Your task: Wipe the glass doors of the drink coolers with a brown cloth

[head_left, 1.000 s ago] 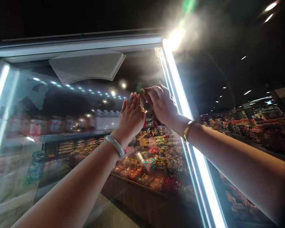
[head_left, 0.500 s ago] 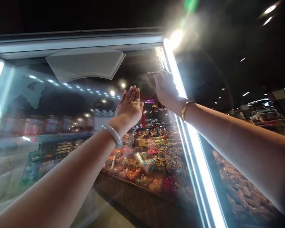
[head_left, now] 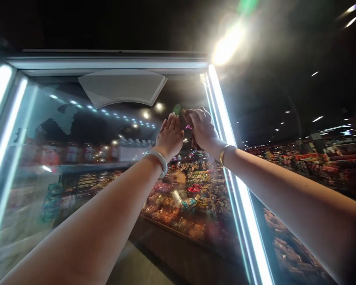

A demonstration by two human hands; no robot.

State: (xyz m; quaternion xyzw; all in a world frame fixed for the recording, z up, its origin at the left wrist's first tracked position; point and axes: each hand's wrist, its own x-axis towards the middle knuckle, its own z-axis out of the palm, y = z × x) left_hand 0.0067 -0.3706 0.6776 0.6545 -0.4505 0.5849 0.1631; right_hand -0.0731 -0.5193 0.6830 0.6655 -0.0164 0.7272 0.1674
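Note:
My left hand [head_left: 169,135], with a pale bangle [head_left: 159,159] on its wrist, lies flat against the glass door [head_left: 112,130], fingers stretched upward. Just to its right, my right hand [head_left: 202,128] presses a dark brown cloth [head_left: 196,147] to the same pane. The cloth shows at the fingertips and below the palm; the rest is hidden under the hand. A gold bangle [head_left: 222,156] circles my right wrist. Close beside that hand runs the bright light strip [head_left: 224,105] of the door's right edge.
A white fan-shaped panel [head_left: 124,88] is at the top of the glass. Bright strips [head_left: 6,118] line the left side. Through or reflected in the pane appear heaped packaged goods [head_left: 178,206] and blurred jars [head_left: 72,152]. More packages [head_left: 290,245] lie at lower right.
My right hand has moved down the glass with the cloth, nearer my left hand. The view has shifted, so the door frame appears slightly lower and farther right at its top.

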